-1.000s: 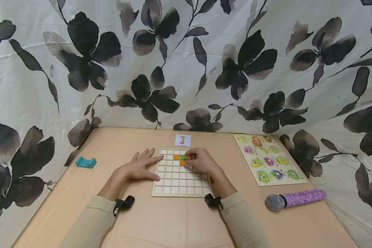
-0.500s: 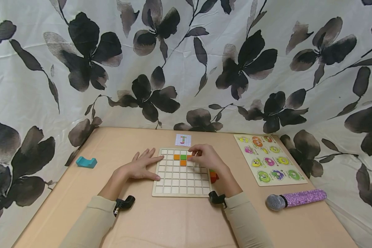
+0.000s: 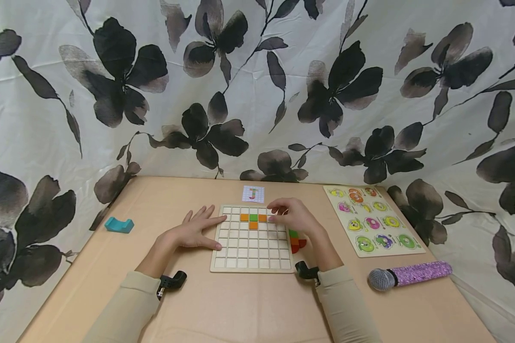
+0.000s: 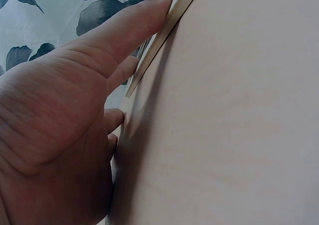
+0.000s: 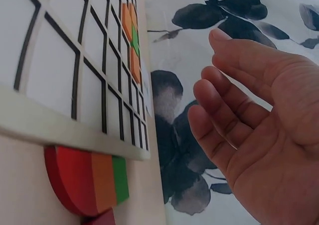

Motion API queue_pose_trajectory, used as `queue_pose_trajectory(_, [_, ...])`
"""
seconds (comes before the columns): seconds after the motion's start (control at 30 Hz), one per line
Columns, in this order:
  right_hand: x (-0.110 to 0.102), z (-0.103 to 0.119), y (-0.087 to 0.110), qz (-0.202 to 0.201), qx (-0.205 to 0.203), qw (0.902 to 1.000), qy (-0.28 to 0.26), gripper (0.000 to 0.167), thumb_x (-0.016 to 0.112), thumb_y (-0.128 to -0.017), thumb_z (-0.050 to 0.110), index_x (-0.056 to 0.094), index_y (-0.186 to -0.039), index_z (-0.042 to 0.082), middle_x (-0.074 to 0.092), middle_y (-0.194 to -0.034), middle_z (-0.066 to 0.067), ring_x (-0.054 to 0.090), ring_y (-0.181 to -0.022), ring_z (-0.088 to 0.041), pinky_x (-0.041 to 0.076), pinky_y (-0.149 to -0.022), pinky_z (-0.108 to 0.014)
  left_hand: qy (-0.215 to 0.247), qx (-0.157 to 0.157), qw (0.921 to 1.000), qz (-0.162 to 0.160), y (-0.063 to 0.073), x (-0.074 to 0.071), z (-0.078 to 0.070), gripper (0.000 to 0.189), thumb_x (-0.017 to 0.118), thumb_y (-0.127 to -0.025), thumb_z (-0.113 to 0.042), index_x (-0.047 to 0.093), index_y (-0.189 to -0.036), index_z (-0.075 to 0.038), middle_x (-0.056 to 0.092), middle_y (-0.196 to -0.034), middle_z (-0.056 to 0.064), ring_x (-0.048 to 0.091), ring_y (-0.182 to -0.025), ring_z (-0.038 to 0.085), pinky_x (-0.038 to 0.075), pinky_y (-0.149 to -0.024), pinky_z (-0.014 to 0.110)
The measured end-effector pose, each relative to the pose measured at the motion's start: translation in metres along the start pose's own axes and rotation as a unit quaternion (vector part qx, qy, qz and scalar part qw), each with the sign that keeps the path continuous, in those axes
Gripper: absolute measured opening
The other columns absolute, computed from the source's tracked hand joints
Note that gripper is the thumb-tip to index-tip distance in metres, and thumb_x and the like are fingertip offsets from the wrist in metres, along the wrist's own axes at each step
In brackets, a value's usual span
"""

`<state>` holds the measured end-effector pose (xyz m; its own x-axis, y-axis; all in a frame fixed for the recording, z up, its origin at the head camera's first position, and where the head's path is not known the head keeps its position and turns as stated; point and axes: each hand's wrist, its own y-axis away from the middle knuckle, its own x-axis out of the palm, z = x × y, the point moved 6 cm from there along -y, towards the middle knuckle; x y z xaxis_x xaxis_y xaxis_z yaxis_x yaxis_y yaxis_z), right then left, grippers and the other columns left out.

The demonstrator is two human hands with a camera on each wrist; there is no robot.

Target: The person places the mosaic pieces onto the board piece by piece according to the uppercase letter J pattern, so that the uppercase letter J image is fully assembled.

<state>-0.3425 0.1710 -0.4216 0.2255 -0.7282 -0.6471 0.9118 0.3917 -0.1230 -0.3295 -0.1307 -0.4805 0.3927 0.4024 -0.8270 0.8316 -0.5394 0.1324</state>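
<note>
From where I stand, the left hand (image 3: 197, 229), fingers spread, grips nothing and touches the pale wooden gridded board (image 3: 231, 253). In it sit three orange square tiles (image 3: 253, 226) and one green square tile (image 3: 253, 217); from the small white patterned card (image 3: 253, 194), I judge more remain. Flat red, orange and green pieces (image 5: 79, 177) lie unplaced at right. The right hand (image 3: 297, 215), loosely bent, is empty.

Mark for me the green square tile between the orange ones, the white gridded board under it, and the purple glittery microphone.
Green square tile (image 3: 253, 217), head view: its top face.
White gridded board (image 3: 253, 243), head view: bare central cell.
Purple glittery microphone (image 3: 416, 275), head view: sparkly handle.
</note>
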Motion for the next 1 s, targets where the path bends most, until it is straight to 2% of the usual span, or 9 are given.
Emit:
queue_pose_trajectory(0.17, [-0.005, -0.006, 0.003, 0.007, 0.01, 0.9999, 0.008, 0.033, 0.082, -0.09, 0.013, 0.075, -0.121, 0.004, 0.073, -0.103, -0.005, 0.062, -0.093, -0.024, 0.053, -0.085, -0.036, 0.002, 0.001, 1.0, 0.0, 0.001, -0.001, -0.001, 0.099, 0.082, -0.081, -0.061, 0.039, -0.162, -0.026, 0.004, -0.174, 0.024, -0.003, -0.16, 0.049, -0.008, -0.122, 0.072])
queue_pose_trajectory(0.4, [-0.013, -0.014, 0.009, 0.012, 0.03, 0.9995, 0.003, 0.027, 0.081, -0.09, 0.011, 0.077, -0.116, 0.006, 0.072, -0.1, -0.005, 0.061, -0.093, -0.025, 0.052, -0.082, -0.035, 0.002, 0.001, 1.0, -0.001, 0.0, 0.0, 0.0, 0.099, 0.082, -0.08, -0.062, 0.039, -0.162, -0.026, 0.005, -0.174, 0.024, -0.003, -0.16, 0.048, -0.008, -0.123, 0.072])
queue_pose_trajectory(0.63, [-0.019, -0.025, 0.013, 0.022, 0.059, 0.9979, 0.013, 0.028, 0.081, -0.091, 0.013, 0.076, -0.118, 0.006, 0.07, -0.101, -0.004, 0.059, -0.094, -0.025, 0.051, -0.08, -0.032, 0.002, 0.003, 1.0, -0.002, 0.001, -0.001, -0.001, 0.099, 0.082, -0.08, -0.061, 0.039, -0.162, -0.026, 0.005, -0.174, 0.024, -0.003, -0.16, 0.049, -0.009, -0.122, 0.072])
queue_pose_trajectory(0.9, [-0.024, -0.035, 0.016, 0.035, 0.066, 0.9972, 0.001, 0.026, 0.079, -0.091, 0.01, 0.076, -0.116, 0.004, 0.069, -0.097, -0.006, 0.058, -0.091, -0.025, 0.049, -0.082, -0.033, 0.008, 0.011, 0.9999, -0.004, 0.002, -0.001, -0.002, 0.099, 0.083, -0.079, -0.06, 0.041, -0.162, -0.024, 0.004, -0.173, 0.028, -0.004, -0.159, 0.052, -0.009, -0.121, 0.073])
queue_pose_trajectory(1.0, [-0.026, -0.038, 0.017, 0.042, 0.066, 0.9969, -0.003, 0.026, 0.08, -0.091, 0.01, 0.076, -0.115, 0.003, 0.071, -0.096, -0.005, 0.058, -0.091, -0.024, 0.05, -0.083, -0.032, 0.006, 0.005, 1.0, -0.001, 0.001, -0.001, -0.001, 0.099, 0.082, -0.08, -0.062, 0.04, -0.162, -0.025, 0.004, -0.173, 0.026, -0.004, -0.16, 0.05, -0.01, -0.122, 0.072])
